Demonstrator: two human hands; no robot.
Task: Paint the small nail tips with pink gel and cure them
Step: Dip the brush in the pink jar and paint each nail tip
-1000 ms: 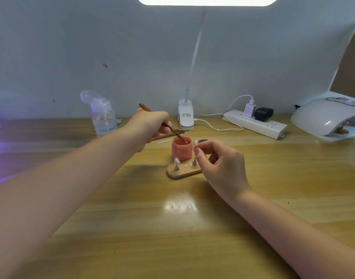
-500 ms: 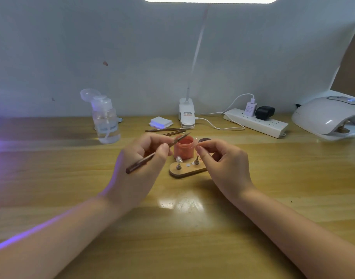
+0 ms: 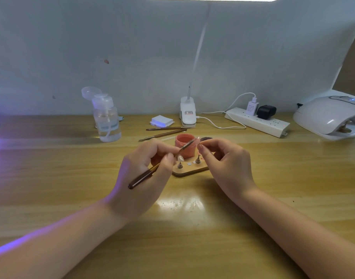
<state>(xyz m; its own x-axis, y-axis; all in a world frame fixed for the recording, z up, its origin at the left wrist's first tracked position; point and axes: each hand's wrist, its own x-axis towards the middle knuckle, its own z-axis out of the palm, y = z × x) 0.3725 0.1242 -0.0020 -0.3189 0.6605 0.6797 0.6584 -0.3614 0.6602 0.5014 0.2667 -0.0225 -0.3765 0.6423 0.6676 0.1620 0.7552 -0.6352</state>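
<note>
nail tip (image 3: 197, 141) pinched in right hand (image 3: 227, 164), just above pink gel jar (image 3: 185, 145) | brush (image 3: 162, 163) pinched in left hand (image 3: 144, 174), long axis slanting up-right, bristles at tip | wooden stand (image 3: 189, 169) in front of jar, left hand nearer
</note>
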